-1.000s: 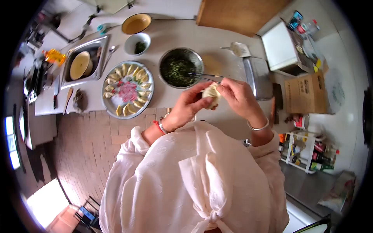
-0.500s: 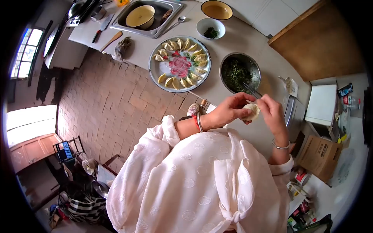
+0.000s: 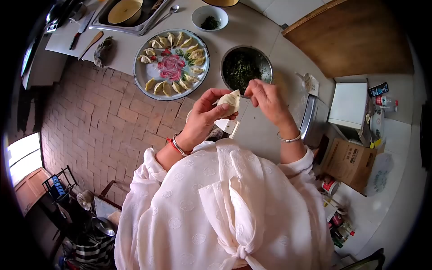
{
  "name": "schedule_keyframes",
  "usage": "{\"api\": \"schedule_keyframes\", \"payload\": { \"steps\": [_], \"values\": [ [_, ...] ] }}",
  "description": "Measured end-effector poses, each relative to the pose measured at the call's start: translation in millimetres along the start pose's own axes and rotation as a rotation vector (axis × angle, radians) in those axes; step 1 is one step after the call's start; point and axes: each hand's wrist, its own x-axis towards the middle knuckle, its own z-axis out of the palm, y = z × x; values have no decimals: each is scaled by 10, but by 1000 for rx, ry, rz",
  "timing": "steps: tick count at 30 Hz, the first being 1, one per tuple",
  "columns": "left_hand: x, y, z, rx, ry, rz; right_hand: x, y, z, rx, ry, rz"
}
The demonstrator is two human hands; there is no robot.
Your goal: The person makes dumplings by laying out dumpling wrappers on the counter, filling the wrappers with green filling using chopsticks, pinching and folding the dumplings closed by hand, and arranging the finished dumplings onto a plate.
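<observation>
My left hand (image 3: 209, 110) is closed around a pale, folded dumpling (image 3: 230, 103), its pointed top rising above the fingers. To the right, apart from the dumpling, my right hand (image 3: 268, 101) has its fingers curled together at the near rim of a metal bowl (image 3: 223, 72). Whatever those fingers hold, if anything, is hidden. Chopped green filling (image 3: 240, 67) lies in the bowl. Left of it stands a round enamel tray (image 3: 142, 74) with a red flower pattern. Several shaped dumplings (image 3: 196, 54) form a broken ring around its edge.
Behind the tray is a white bowl (image 3: 220, 18) with some greens. A sink (image 3: 144, 28), a spoon (image 3: 174, 9), a wooden spatula (image 3: 92, 43), a knife (image 3: 81, 30) and a crumpled cloth (image 3: 103, 51) line the far left counter. At right are a metal container (image 3: 315, 118) and a cardboard box (image 3: 348, 162).
The whole view has shifted, moving the counter up and left. My right hand has come away from the dumpling to the bowl's rim, covering the utensil handle seen there before. My left hand keeps the dumpling.
</observation>
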Motion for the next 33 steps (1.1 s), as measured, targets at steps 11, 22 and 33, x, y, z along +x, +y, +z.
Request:
{"api": "schedule_keyframes", "payload": {
  "steps": [11, 22, 33],
  "values": [
    [-21, 30, 36, 1, -52, -52, -155, 2, 189, -19, 6, -166],
    [-13, -96, 67, -21, 8, -71, -324, 102, 249, 85, 31, -127],
    [63, -226, -151, -91, 138, -36, -367, 204, 134, 54, -44, 20]
  ]
}}
